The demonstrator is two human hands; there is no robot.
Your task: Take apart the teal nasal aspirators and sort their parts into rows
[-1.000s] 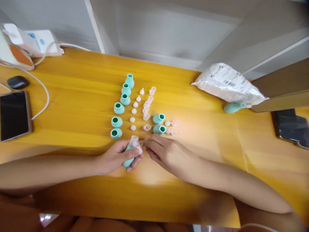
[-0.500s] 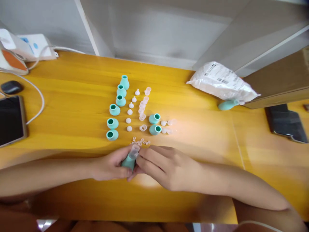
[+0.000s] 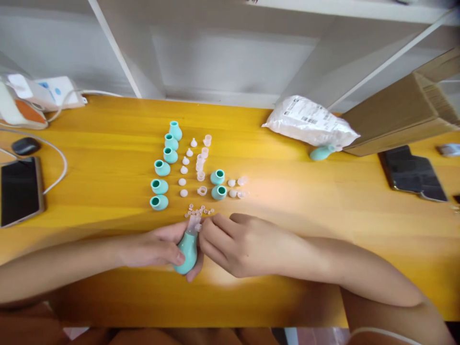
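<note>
Item, near edge of the table: our left hand closed around a teal bulb, fingers wrapped under and thumb over its rounded body, so that the bulb sat off the wood, just right of the palm. Its long axis ran from the fat end, nearest us, up and slightly right to a clear tip seated at the neck and pointing away from us. Item, touching that tip from the right: our right hand, fingers drawn narrow into a pinch at the neck; whether a small piece lay between the fingertips we could not tell. Both hands met at the bulb, the left bearing it, the right nearest its open end. Item, just beyond the tip: a scatter of tiny clear bits, apart from both hands. Item, farther off: a column of teal bulbs, a column of white plugs, a column of clear caps, and a pair of bulbs to their right. Item, far right: a white bag with one further bulb lying at its near edge.
</note>
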